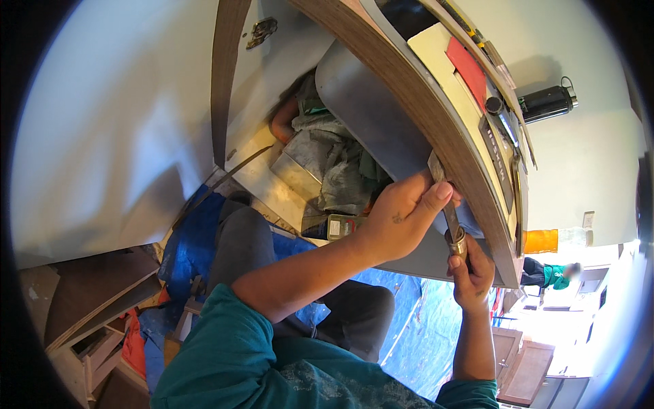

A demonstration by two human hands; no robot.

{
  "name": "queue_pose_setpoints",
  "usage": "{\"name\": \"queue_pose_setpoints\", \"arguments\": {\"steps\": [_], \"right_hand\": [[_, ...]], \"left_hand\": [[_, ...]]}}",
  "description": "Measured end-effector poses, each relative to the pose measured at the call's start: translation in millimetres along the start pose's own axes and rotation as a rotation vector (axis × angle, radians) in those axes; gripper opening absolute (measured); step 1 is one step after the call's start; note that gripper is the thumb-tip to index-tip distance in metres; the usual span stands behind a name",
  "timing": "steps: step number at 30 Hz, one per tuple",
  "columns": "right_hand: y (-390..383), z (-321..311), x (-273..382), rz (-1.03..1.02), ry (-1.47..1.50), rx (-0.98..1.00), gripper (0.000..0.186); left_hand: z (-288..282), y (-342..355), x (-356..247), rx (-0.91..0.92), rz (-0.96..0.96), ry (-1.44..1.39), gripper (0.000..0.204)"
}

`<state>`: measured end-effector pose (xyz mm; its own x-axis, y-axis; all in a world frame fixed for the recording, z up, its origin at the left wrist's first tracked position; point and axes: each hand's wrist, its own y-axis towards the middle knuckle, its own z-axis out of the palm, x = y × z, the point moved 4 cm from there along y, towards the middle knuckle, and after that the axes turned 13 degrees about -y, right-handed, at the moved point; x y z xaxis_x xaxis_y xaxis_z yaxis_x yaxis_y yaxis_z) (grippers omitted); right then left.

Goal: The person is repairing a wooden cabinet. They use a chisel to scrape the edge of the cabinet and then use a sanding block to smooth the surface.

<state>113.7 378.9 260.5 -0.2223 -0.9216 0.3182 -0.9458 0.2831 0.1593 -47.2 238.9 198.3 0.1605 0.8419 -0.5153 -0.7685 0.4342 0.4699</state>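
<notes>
A flat-bladed chisel (452, 222) with a metal collar lies along the brown wood-grain edge (428, 112) of the cabinet. My right hand (473, 274) is closed round its handle near the collar. My left hand (411, 213) pinches the blade between thumb and fingers, close to the edge strip. Part of the blade tip shows beyond my left fingers, touching or very near the brown edge; which of the two, I cannot tell. Behind my left hand is the cabinet's grey inner panel (371, 102).
Grey cloths (340, 180) and a small box (340, 226) lie inside the cabinet. On the worktop are a red sheet (467, 68), a black bottle (547, 103) and several tools. Blue sheeting (409, 320) covers the floor; wood offcuts (102, 293) lie left. Another person (555, 274) is far right.
</notes>
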Motion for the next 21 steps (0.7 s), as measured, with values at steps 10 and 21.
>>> {"name": "queue_pose_setpoints", "arguments": {"steps": [10,21], "right_hand": [[-1.8,2.7,-1.0,-0.022,0.014,-0.02,0.045],[0.3,5.6,-0.5,-0.018,0.002,-0.032,0.045]], "left_hand": [[0.2,0.4,1.2,0.01,-0.016,-0.022,0.036],[-1.0,3.2,2.6,0.015,-0.007,-0.076,0.036]]}}
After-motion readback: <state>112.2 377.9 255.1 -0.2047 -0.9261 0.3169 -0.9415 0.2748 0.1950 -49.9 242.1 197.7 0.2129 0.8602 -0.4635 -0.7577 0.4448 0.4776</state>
